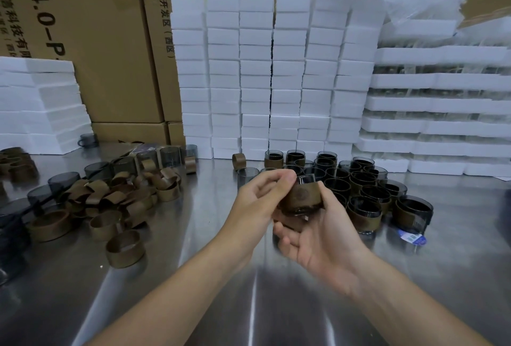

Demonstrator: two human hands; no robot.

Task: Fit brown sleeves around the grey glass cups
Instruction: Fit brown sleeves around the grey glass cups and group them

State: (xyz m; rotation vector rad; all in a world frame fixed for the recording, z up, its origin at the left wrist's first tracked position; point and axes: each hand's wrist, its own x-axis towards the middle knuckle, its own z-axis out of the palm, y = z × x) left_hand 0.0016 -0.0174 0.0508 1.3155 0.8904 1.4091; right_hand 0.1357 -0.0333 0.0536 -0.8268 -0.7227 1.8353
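Table: steel, with white foam blocks stacked along the far edge.

Done: the sleeved cups stand packed together at right, between your hands and the foam. Too many overlap for a firm count; a rough estimate is over 20.

Left to do: loose sleeves lie heaped at left, running from near to far. Bare cups stand in a loose line beyond and beside that heap, with at least 8 visible. Judged from these stocks, the batch is well under way but not finished.

Hands: your right hand is curled under and around the cup, held above the table centre. Your left hand is curled, with thumb and forefinger pinching the cup at its upper left rim; the contact is slightly blurred.

Sleeve: it wraps the cup's middle, with glass showing above and below. This 1 looks seated, or nearly so.
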